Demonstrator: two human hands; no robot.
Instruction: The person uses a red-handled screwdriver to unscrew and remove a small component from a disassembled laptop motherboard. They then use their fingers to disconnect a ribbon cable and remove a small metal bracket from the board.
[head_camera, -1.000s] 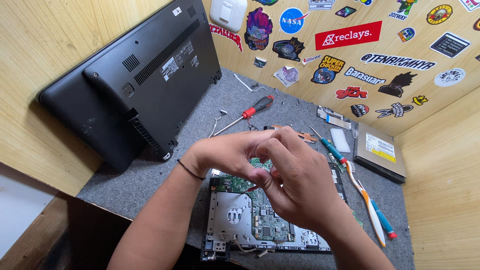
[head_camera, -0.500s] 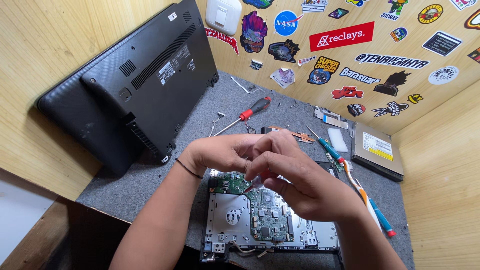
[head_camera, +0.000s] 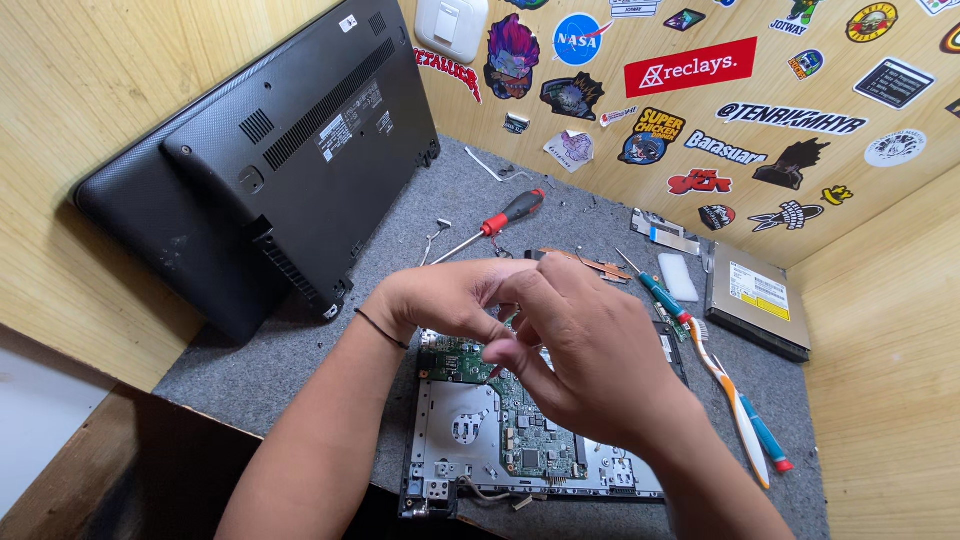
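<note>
While both hands met above the open laptop base, the right hand covered most of the green circuit board. Left hand fingers curled inward, pinching something too small to see; right-hand grip couldn't be made out. Red screwdriver lay behind, toothbrush right.

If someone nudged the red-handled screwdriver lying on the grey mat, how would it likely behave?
The red-handled screwdriver looks stiff, and its rounded handle suggests it may roll. The felt-like grey mat would probably slow that. Its thick handle and thin shaft hint it would tip handle-down if gripped mid-shaft.
</note>
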